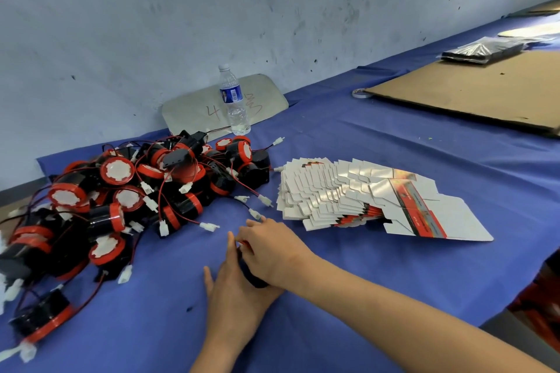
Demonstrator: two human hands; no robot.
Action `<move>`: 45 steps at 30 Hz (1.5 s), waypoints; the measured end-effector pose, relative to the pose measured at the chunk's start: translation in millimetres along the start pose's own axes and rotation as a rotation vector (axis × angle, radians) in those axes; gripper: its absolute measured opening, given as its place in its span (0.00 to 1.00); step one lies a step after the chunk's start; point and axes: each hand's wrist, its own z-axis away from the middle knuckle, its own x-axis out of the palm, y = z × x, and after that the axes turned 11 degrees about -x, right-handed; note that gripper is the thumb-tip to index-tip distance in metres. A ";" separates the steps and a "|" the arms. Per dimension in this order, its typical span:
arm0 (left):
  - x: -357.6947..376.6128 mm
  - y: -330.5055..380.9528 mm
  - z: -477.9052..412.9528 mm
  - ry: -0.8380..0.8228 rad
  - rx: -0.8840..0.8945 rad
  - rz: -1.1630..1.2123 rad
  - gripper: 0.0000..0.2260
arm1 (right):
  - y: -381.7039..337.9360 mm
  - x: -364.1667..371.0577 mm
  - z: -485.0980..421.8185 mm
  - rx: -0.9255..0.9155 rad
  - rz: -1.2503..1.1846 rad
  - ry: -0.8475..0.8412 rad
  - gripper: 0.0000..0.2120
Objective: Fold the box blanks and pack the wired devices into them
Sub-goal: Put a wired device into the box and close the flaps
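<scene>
Both hands together on one black device, bench centre-front.

L to R: device pile (127, 200), black bodies w/ red rims, red/black wires, white plugs, heaped on bench (348, 142) (blue cloth), left side. Bottle (233, 101), upright, behind pile, near wall; pale board (266, 94) leaning on wall behind it. Left hand (233, 291), fingers straight, flat against held device (251, 277); right hand (269, 251) curled over its top, gripping; hands touching each other. Device mostly hidden betw. hands, a bit of red showing. Blanks (357, 197), white/silver w/ red print, fanned stack lying flat, right of pile & just beyond hands, not touched. Cardboard sheet (472, 91) far right rear; dark bagged pack (481, 50) on its far edge; tape roll (360, 93) at its left corner.
</scene>
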 end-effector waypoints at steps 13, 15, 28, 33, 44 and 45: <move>1.3 -4.2 1.6 0.068 0.051 -0.187 0.35 | -5.9 16.3 18.3 -0.119 0.182 0.013 0.27; -0.2 -4.1 2.2 0.076 0.060 -0.176 0.34 | -6.2 16.8 15.9 -0.131 0.194 0.003 0.27; 2.2 -1.7 2.7 0.069 0.035 -0.096 0.42 | 1.6 8.0 20.0 -0.101 -0.089 0.141 0.20; 3.1 -1.9 3.8 0.054 0.045 -0.089 0.43 | 3.6 8.3 18.5 -0.053 -0.051 0.094 0.19; 1.8 1.8 5.0 0.042 0.010 0.004 0.44 | -5.6 11.7 21.2 0.073 -0.052 0.219 0.11; 2.0 2.2 5.5 0.049 0.017 0.035 0.43 | -5.9 11.0 21.0 0.086 -0.050 0.221 0.10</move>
